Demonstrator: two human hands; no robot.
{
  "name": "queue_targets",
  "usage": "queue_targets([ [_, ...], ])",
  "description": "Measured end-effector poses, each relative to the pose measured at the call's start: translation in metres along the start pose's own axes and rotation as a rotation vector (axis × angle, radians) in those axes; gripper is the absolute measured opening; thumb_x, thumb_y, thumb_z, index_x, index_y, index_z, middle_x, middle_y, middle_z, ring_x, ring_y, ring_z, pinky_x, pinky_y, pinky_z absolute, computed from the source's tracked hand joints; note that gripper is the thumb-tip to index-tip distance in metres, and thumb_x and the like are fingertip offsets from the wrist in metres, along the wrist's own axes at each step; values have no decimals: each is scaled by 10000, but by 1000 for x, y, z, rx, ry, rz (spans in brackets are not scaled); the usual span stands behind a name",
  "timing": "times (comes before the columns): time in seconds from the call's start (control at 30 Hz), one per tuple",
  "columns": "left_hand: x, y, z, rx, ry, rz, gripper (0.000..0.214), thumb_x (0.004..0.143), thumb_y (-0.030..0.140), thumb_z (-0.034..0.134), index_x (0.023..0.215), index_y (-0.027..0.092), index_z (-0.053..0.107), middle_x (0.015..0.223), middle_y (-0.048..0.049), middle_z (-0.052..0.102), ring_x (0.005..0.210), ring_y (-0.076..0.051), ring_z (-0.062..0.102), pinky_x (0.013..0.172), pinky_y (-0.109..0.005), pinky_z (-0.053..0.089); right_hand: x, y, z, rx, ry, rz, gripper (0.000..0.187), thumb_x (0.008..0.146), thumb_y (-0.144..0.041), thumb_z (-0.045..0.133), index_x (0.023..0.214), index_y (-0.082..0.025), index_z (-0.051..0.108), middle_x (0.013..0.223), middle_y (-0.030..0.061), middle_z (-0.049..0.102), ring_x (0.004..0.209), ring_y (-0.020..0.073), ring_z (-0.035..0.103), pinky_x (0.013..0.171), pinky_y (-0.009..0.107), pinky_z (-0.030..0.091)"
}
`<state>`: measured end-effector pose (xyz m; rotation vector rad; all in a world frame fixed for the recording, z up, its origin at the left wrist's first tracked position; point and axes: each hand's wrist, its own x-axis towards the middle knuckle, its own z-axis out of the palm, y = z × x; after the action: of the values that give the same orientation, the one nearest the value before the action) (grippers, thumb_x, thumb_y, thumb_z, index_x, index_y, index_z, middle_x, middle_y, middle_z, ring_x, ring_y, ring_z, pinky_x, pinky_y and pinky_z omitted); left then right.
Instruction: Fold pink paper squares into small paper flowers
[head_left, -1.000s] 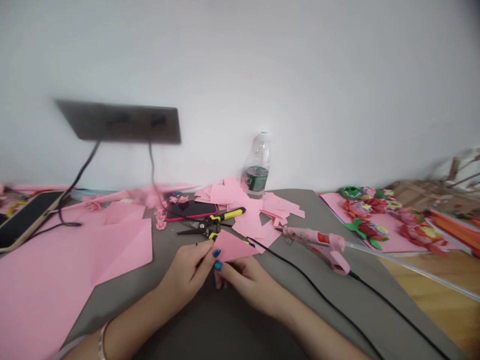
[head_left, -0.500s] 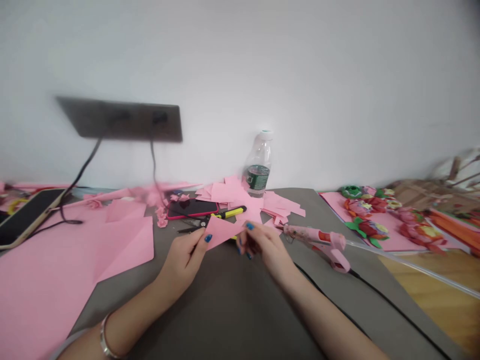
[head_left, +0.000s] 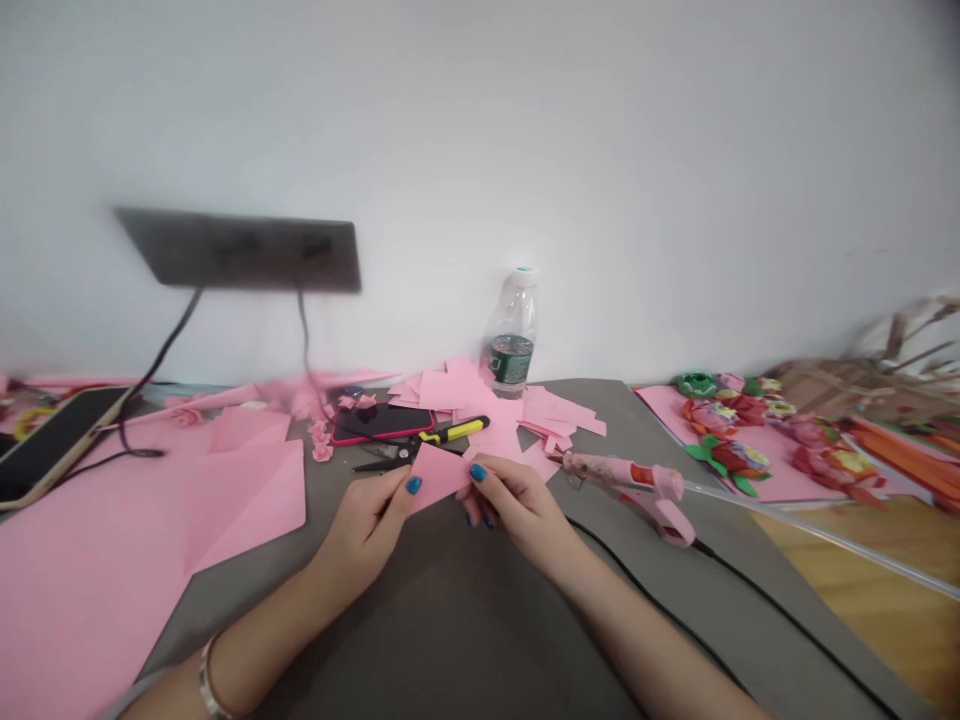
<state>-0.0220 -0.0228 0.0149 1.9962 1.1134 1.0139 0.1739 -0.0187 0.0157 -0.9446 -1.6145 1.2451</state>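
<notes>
A small square of pink paper (head_left: 438,477) is held up above the grey table cover. My left hand (head_left: 373,518) pinches its left edge between thumb and fingers. At its right edge, my right hand (head_left: 517,500) grips it with the thumb on top and the other fingers curled beneath. Just behind the paper lie scissors (head_left: 384,459) and a tool with a yellow-and-black handle (head_left: 455,432), partly covered by the paper. A pink hot glue gun (head_left: 637,483) rests to the right of my right hand, a clear glue stick (head_left: 817,535) sticking out of its back.
Loose pink paper pieces (head_left: 559,410) surround a plastic bottle (head_left: 512,345) by the wall. A red-edged phone (head_left: 382,424) lies behind the scissors. Large pink sheets (head_left: 90,580) and another phone (head_left: 60,440) are left. Colourful paper flowers (head_left: 739,458) sit right. Black cords (head_left: 787,615) cross the cover.
My right hand has moved slightly left, and its thumb now presses on the pink paper's right edge. The paper shows flatter and squarer. The view has shifted a little.
</notes>
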Motion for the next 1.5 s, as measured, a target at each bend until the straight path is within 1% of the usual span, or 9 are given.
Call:
queue_targets([
  [0.23, 0, -2, 1, -19, -6, -9, 403, 993, 389, 353, 692, 175, 513, 598, 31, 383, 551, -123, 366, 539, -251, 294, 2, -1, -2, -5, 4, 20, 522, 951, -575, 422, 616, -188, 522, 536, 11, 584, 474, 103, 403, 494, 248, 327],
  [0.53, 1, 2, 0, -235, -6, -88, 393, 963, 474, 399, 823, 170, 604, 696, -18, 581, 582, -143, 514, 548, -243, 429, 1, 3, -2, -54, -5, 20, 470, 951, -563, 438, 716, -179, 573, 534, -12, 550, 480, 105, 410, 488, 239, 321],
  [0.73, 3, -6, 6, -309, 44, -199, 224, 925, 377, 514, 932, 173, 605, 693, -18, 658, 617, -156, 651, 527, -232, 505, 5, 9, -2, 55, 88, 132, 428, 894, -613, 500, 745, -219, 424, 480, -68, 512, 389, 81, 365, 419, 213, 276],
  [0.83, 4, -8, 7, -214, 95, -146, 146, 904, 281, 528, 884, 174, 626, 879, -69, 730, 734, -169, 709, 578, -237, 540, 4, 9, 6, 157, 38, 183, 472, 836, -654, 556, 748, -231, 365, 509, -76, 532, 374, 69, 377, 398, 200, 275],
  [0.93, 3, -7, 7, -102, 75, -26, 129, 867, 164, 527, 872, 180, 655, 1049, -88, 741, 859, -171, 719, 676, -249, 569, 1, 9, 15, 223, -22, 247, 518, 768, -678, 625, 782, -229, 367, 600, -57, 576, 418, 74, 456, 419, 202, 309],
  [1.13, 1, -3, 8, -13, -32, 89, 216, 860, 177, 586, 1058, 187, 672, 1035, -83, 746, 837, -159, 706, 642, -223, 566, 0, 10, 17, 261, -43, 276, 510, 766, -673, 624, 821, -215, 406, 659, -52, 581, 444, 72, 488, 433, 204, 295],
  [1.23, 2, -6, 9, -74, -42, 24, 209, 867, 214, 592, 1055, 187, 678, 1014, -78, 732, 813, -163, 697, 642, -235, 569, 2, 10, 13, 291, -70, 282, 428, 808, -594, 613, 839, -207, 434, 657, -54, 576, 459, 71, 497, 445, 204, 288],
  [1.37, 5, -10, 8, -298, -66, -114, 208, 851, 279, 624, 1023, 174, 674, 991, -74, 686, 742, -156, 658, 574, -234, 552, 2, 8, 10, 342, -94, 297, 284, 832, -452, 586, 905, -195, 488, 686, -29, 609, 522, 89, 539, 491, 213, 324],
  [1.5, 9, -14, 7, -446, -57, -192, 253, 829, 350, 655, 996, 159, 653, 793, -17, 634, 596, -120, 579, 516, -218, 487, 0, 4, 8, 380, -116, 339, 211, 793, -318, 573, 950, -189, 519, 773, -2, 641, 572, 96, 564, 528, 221, 350],
])
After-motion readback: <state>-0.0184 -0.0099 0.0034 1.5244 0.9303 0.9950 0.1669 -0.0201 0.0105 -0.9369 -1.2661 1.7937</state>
